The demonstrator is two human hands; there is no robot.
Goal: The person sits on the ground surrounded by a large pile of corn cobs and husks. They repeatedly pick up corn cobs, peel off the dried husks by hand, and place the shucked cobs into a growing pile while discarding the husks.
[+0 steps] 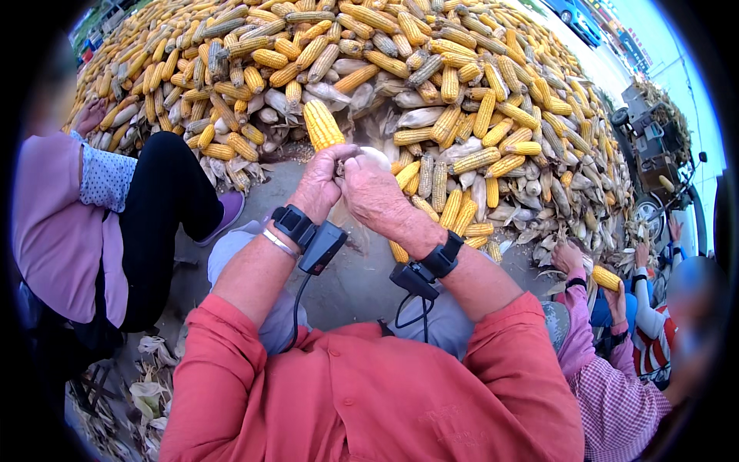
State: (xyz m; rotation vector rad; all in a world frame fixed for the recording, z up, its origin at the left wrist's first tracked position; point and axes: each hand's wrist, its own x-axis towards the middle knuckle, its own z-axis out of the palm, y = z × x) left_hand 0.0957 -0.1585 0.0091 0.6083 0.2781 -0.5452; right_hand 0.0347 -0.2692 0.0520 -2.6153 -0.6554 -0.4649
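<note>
A corn cob point(322, 125) with bare yellow kernels points up and away from my hands, its base held in my left hand point(323, 176). Against it, my right hand point(372, 190) is closed on pale husk point(376, 157) at the base of the cob. The fingers of both hands meet there and partly hide the husk. Beyond my hands rises a big heap of corn cobs point(450, 81), mostly yellow and husked, some greyish. Cobs still in dry husks point(418, 118) lie low in the heap. Several husked cobs point(456, 211) lie just right of my right hand.
A person in a pink top point(52, 225) sits close on my left, one knee near the heap. On the right, a co-worker in a checked shirt point(618, 398) holds a yellow cob point(606, 278). Loose husks point(151, 392) lie at lower left. A loaded vehicle point(652, 138) stands at upper right.
</note>
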